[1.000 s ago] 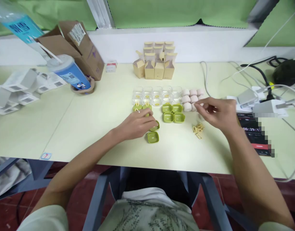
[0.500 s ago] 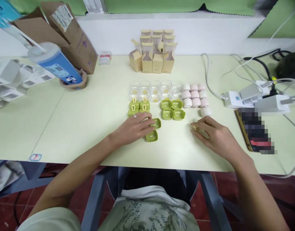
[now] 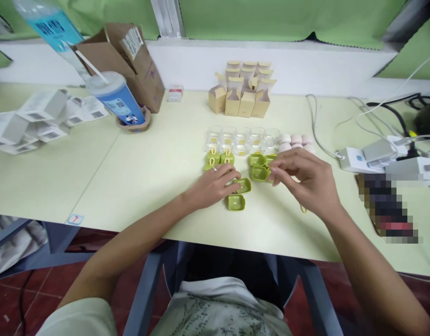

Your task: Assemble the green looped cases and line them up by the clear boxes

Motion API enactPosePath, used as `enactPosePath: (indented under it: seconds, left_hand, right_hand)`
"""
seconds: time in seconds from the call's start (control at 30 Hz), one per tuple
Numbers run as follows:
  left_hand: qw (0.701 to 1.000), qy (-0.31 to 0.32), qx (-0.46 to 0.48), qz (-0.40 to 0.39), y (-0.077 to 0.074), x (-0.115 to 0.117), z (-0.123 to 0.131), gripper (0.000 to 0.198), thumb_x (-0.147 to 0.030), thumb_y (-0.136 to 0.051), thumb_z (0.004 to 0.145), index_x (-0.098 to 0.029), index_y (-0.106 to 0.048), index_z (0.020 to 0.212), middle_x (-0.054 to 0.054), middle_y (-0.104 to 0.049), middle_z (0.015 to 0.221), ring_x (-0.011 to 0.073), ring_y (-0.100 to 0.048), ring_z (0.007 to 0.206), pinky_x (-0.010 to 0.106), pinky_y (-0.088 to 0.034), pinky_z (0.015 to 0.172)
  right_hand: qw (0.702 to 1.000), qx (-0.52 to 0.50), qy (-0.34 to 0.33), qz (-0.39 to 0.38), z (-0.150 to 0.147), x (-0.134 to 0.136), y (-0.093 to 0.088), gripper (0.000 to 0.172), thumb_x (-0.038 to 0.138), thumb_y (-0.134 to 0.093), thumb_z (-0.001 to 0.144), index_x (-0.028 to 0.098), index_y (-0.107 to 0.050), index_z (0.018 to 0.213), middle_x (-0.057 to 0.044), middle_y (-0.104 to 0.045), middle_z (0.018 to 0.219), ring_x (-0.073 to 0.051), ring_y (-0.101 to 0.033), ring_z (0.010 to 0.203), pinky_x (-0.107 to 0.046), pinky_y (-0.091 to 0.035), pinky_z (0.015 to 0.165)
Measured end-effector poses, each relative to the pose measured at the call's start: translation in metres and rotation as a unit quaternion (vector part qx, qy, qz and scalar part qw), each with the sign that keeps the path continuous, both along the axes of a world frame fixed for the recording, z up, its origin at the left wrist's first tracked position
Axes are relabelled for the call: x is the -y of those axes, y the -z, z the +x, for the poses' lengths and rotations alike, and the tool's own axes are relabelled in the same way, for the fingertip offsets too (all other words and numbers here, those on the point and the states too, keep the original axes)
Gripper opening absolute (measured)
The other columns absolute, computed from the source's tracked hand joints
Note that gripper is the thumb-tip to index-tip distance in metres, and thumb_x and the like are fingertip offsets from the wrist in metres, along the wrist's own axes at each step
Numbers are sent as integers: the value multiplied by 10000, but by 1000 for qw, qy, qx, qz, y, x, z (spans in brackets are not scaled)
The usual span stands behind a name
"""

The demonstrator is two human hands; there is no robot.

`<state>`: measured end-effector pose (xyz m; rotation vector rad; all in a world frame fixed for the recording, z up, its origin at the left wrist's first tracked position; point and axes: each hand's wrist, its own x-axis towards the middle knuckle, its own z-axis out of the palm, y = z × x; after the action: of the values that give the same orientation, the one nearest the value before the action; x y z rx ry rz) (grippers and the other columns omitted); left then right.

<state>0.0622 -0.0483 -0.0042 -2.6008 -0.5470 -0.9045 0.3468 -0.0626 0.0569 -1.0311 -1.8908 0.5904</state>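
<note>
My left hand [image 3: 215, 186], a ring on one finger, rests with its fingers apart, the tips touching a small green cup [image 3: 244, 185]. Just below that lies another open green cup [image 3: 236, 203]. Green pieces with pale yellow loops [image 3: 228, 157] stand behind this hand. My right hand [image 3: 304, 179] is pinched above the right side of a group of green cups [image 3: 259, 173], partly covering them. Whatever its fingertips hold, if anything, is hidden. A yellow loop [image 3: 303, 209] shows on the table below its palm.
Clear plastic holders [image 3: 242, 140] and pale pink and white rounded pieces [image 3: 296, 139] stand behind the cups. Small open cartons [image 3: 247, 102] are farther back. A power strip [image 3: 356, 159] with cables and a phone [image 3: 386, 205] lie right; a blue drink cup [image 3: 118, 100] stands left.
My right hand has moved left and away from me, over the group of green cups. A yellow loop now shows beneath it. My left hand stays at the same cup; the camera view has shifted.
</note>
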Motion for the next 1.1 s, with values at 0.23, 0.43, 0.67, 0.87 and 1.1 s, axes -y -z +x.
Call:
enactPosePath:
  seconds: [0.23, 0.43, 0.67, 0.87, 1.1]
  left_hand:
    - [979, -3, 139, -150, -1, 11, 3, 189, -222, -643, 1101, -247, -639, 1288, 158, -693, 1454, 256, -723, 1375, 450, -714, 1033]
    - [960, 67, 187, -198, 0, 10, 1, 471, -237, -763, 1029, -275, -526, 1434, 143, -750, 1340, 282, -762, 1309, 508, -701, 1058]
    - [939, 57, 219, -258, -7, 11, 6, 591, -248, -787, 998, -309, -509, 1516, 100, -781, 1304, 273, -764, 1224, 510, -652, 1054]
    - [935, 47, 218, -277, -6, 10, 5, 590, -262, -803, 991, -318, -516, 1503, 93, -780, 1306, 265, -743, 1215, 493, -642, 1044]
    - [947, 47, 210, -237, 0, 8, 6, 640, -242, -806, 981, -276, -512, 1549, 109, -780, 1291, 259, -724, 1190, 461, -635, 1015]
  right_hand:
    - [988, -152, 12, -9, -26, -24, 20, 205, 385, -870, 976, 307, -906, 1163, -78, -787, 1178, -197, -818, 784, -434, -786, 773]
    - [983, -182, -1, -34, -28, -5, 38, 133, 355, -887, 962, 302, -917, 1079, -63, -844, 1056, -225, -838, 828, -443, -786, 753]
    - [988, -147, -30, 42, -33, 3, 34, 138, 255, -843, 984, 322, -903, 1087, -38, -851, 923, -243, -824, 866, -440, -746, 736]
    - [991, -102, -25, 88, -37, 7, 33, 134, 283, -857, 965, 303, -878, 1096, -75, -842, 1062, -248, -817, 944, -400, -745, 673]
    - [961, -18, -84, 262, -37, 5, 36, 154, 139, -815, 1001, 244, -826, 1113, -74, -849, 1045, -209, -840, 906, -366, -741, 784]
